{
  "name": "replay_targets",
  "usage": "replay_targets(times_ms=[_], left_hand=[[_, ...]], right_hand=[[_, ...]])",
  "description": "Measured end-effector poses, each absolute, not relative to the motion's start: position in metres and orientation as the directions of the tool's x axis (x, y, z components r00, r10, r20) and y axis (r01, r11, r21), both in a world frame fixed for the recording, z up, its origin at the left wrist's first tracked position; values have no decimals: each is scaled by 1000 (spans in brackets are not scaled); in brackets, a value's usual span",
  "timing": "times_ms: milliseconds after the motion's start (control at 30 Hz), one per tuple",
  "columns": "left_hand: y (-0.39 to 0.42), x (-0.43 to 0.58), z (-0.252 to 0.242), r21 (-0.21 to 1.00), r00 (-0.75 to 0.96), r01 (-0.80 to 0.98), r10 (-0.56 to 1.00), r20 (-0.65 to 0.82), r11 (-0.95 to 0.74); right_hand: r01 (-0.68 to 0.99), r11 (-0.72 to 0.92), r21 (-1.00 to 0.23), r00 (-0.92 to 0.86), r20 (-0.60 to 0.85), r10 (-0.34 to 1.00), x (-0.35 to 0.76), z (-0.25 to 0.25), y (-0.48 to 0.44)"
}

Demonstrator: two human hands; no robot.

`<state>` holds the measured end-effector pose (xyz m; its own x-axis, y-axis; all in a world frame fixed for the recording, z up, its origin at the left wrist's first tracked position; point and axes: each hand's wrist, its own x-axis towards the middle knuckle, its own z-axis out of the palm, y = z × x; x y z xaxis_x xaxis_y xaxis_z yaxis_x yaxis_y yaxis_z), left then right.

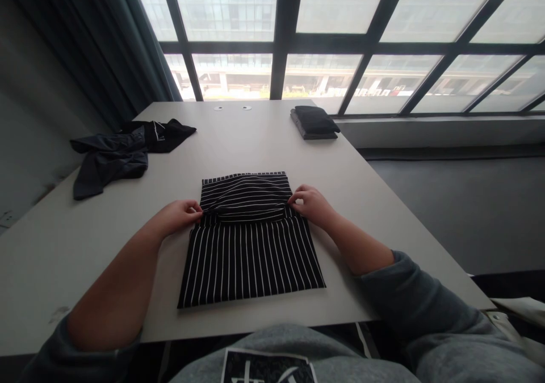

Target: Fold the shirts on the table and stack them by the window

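Observation:
A black cloth garment with white stripes [251, 261] lies partly folded on the table in front of me; its exact kind does not show. The stripes run lengthwise on the near part and crosswise on the far part, where a fold bulges up. My left hand [181, 215] pinches the left edge at the fold between thumb and fingers. At the opposite edge, my right hand [310, 202] pinches the cloth in the same way. Both hands are closed, with the fold stretched between them.
The white table [238, 144] reaches toward a window. Crumpled dark clothes [114, 153] lie at the back left. A stack of folded dark clothes [315, 123] sits near the back right edge. Beside the table's left back corner hangs a dark curtain [110, 37].

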<state>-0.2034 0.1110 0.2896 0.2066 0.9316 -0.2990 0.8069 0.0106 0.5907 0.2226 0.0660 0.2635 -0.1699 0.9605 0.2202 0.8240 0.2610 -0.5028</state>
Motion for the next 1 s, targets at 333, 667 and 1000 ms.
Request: replay_targets(times_ms=[333, 667, 1000], left_hand=[[113, -180, 285, 314, 341, 874, 929, 145, -370], [128, -152, 257, 301, 600, 764, 800, -6, -571], [126, -160, 256, 172, 521, 853, 828, -209, -493]], right_hand=[[836, 498, -229, -444, 252, 860, 224, 275, 61], [834, 469, -291, -414, 232, 880, 213, 249, 81], [930, 291, -226, -321, -108, 941, 220, 239, 77]])
